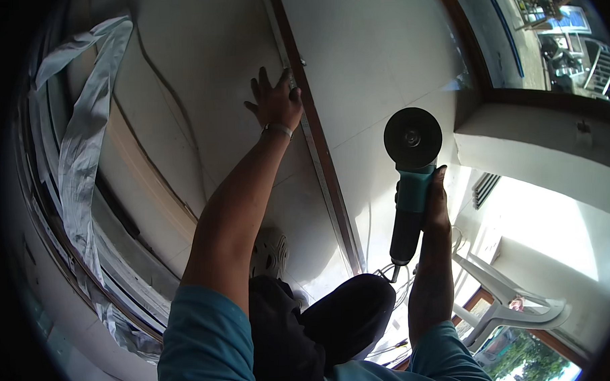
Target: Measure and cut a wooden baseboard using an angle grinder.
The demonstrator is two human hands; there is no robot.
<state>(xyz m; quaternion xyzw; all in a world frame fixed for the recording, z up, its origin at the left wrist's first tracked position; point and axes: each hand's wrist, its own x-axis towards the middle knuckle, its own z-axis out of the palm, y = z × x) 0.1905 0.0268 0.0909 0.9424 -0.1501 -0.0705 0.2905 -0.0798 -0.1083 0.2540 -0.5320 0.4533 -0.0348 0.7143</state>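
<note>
My right hand [436,196] is wrapped round the body of a teal and black angle grinder [412,193], held up with its dark disc [413,138] at the far end. Whether the disc is turning I cannot tell. My left hand [277,103] reaches forward with its fingers spread, its thumb side against a long brown and silver metal profile [325,176]. The profile lies on the pale tiled floor [374,47], running from the far edge back toward my knee. My left fingertips point away from me.
Long strips and crumpled silvery wrapping [82,158] lie along the left. A white plastic chair [504,311] stands at the lower right. A cable [400,281] curls by my knee below the grinder. An opening [555,41] framed in brown shows a cluttered outdoor area.
</note>
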